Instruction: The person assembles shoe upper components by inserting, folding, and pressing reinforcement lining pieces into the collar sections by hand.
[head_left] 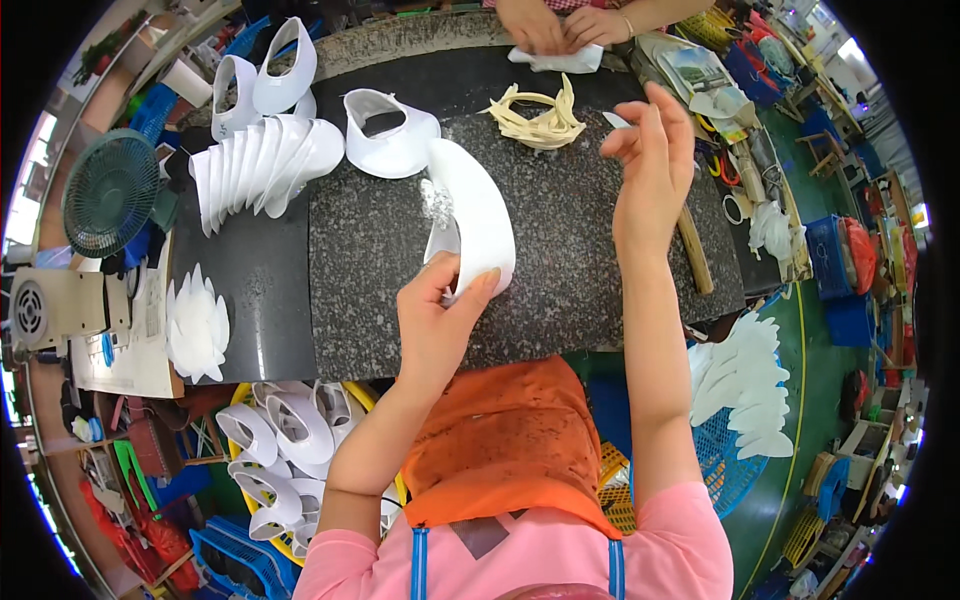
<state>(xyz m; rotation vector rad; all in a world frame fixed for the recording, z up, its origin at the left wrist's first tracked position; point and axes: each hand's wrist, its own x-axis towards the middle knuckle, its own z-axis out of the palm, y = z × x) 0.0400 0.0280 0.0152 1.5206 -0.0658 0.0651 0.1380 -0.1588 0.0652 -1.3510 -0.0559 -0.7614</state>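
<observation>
My left hand (438, 322) grips the lower edge of a white shoe upper (472, 215), holding it upright over the speckled granite slab (560, 260). A sparkly ornament sits on the upper's front. My right hand (652, 165) is raised to the right of it, above the slab, pinching a small white strip (616, 120) between its fingertips. A tangle of cream-coloured strips (540, 120) lies on the slab's far side, just left of my right hand.
Finished white uppers (262, 160) stand in a row at the far left, one more (390, 135) beside them. White cut pieces (196, 326) lie at left. Another person's hands (560, 28) work across the bench. A hammer handle (694, 250) lies right. A basket of uppers (285, 440) sits below.
</observation>
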